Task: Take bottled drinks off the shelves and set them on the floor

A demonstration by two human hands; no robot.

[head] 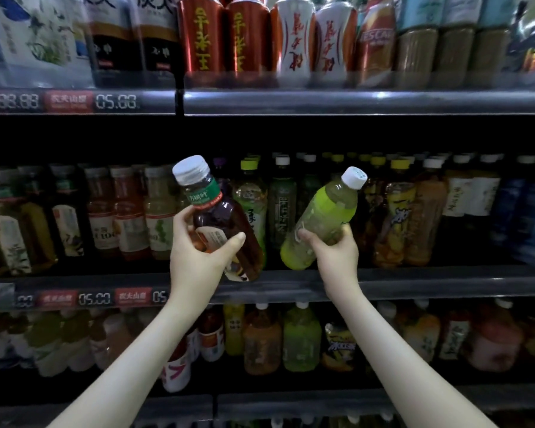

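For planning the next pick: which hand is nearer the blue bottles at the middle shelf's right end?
Right. The right hand, holding a green bottle, is left of the blue bottles; the left hand, holding a brown bottle, is further left.

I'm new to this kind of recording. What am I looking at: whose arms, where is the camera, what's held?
There is no machine: one camera worn on a person's head looks forward and down, so the two bare arms are the wearer's own. They face store shelves packed with drinks. The left grip is a hand wrapped round a brown bottle with a white cap; the right grip holds a green bottle, also white-capped. Both bottles are tilted, in front of the middle shelf. Red cans stand on the shelf above. The floor is out of view.
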